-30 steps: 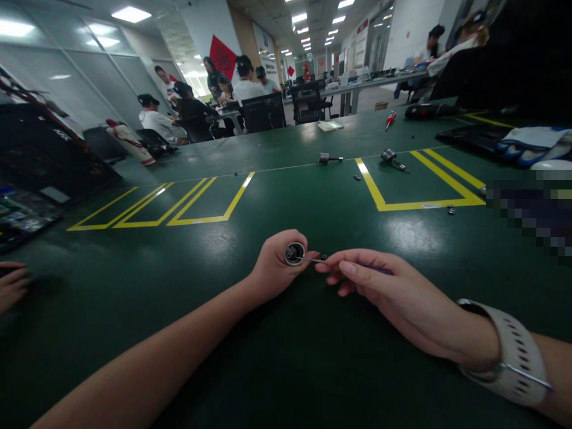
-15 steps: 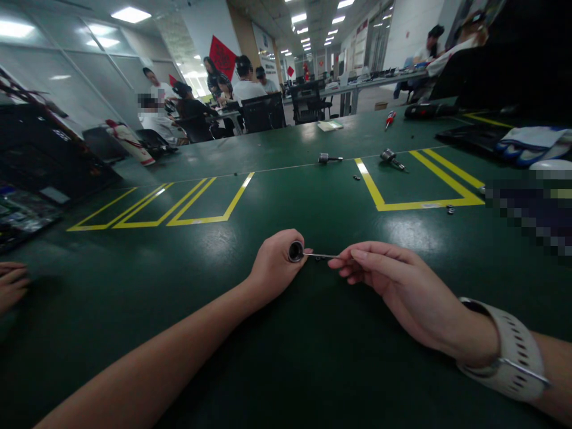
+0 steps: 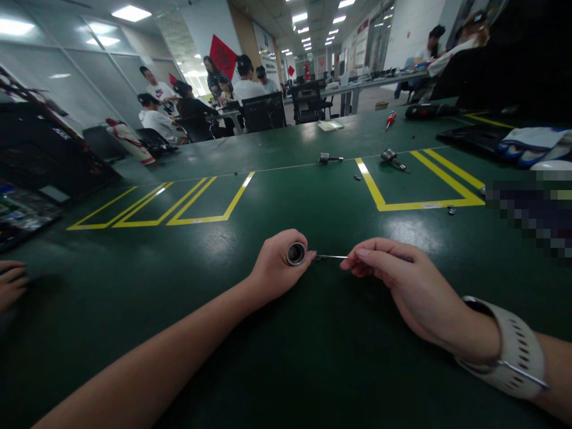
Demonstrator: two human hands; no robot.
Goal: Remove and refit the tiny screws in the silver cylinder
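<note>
Head view: left hand [image 3: 274,264] clamped round a hollow metal cylinder [image 3: 295,254] over the green tabletop [image 3: 286,202], bore exposed; right hand [image 3: 388,268], apart from it, pinches a thin metal-shafted tool [image 3: 335,257], tip outside. Step, as judged: working the bore; next move calls for aligning tip with mouth.

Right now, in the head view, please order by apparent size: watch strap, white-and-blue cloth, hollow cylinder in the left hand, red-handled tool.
1. Watch strap
2. White-and-blue cloth
3. Hollow cylinder, partly hidden by the left hand
4. Red-handled tool
</note>
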